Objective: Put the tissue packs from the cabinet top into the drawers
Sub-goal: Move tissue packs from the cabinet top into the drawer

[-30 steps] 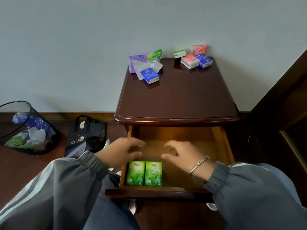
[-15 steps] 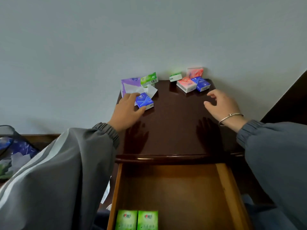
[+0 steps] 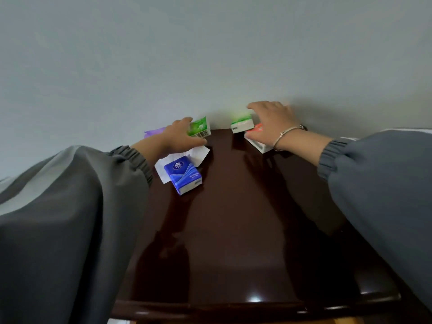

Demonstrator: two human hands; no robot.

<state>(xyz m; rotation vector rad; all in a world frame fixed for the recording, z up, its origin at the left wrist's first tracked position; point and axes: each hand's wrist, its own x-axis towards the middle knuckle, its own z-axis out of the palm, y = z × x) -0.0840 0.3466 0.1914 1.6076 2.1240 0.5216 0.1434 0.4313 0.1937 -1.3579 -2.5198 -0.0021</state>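
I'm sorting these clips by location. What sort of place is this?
Probably a room in a home, perhaps a bedroom: a glossy dark wooden cabinet top stands against a plain pale wall, with a blue tissue pack on it and a green tissue pack in the left hand's grip.

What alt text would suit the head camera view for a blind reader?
The left hand grips a barcoded green pack and the right hand a green-white pack, at the back of a dark cabinet top. A blue pack lies nearer.

At 11 o'clock the left hand (image 3: 175, 137) mostly hides the purple pack (image 3: 154, 132); at 1 o'clock the green pack (image 3: 242, 123) is blurred.
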